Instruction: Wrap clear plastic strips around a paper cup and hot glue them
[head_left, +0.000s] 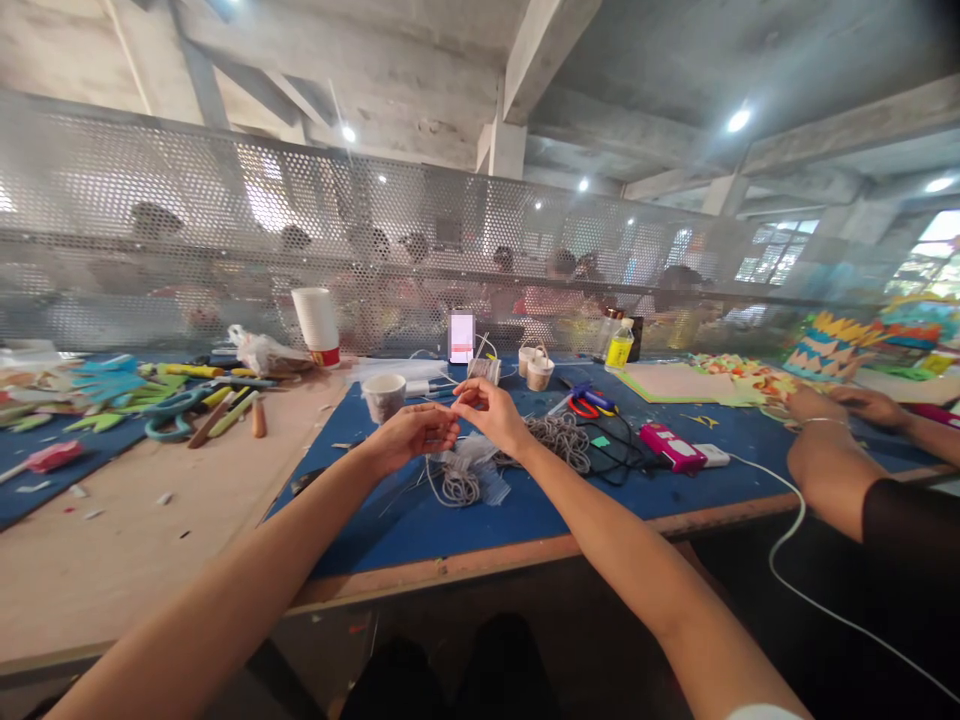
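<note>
My left hand (415,436) and my right hand (489,408) meet over the blue mat (450,530), fingertips close together. The right thumb and forefinger are pinched. My left fingers are curled, the tips pressed together beside the right ones. Whatever lies between them is too small to make out. Below the hands sits a coil of grey cord (459,484) with clear plastic wrap (491,482) beside it. A larger heap of grey cord (559,442) lies to the right. A paper cup (384,396) stands just beyond my left hand.
Two small cord-wrapped cups (540,373) and a lit phone (462,338) stand behind. Scissors (184,408) and tools lie left, near stacked cups (316,325). A glue gun (595,396), pink power strip (671,447) and yellow bottle (620,347) are right, where another person's arms (836,465) reach in.
</note>
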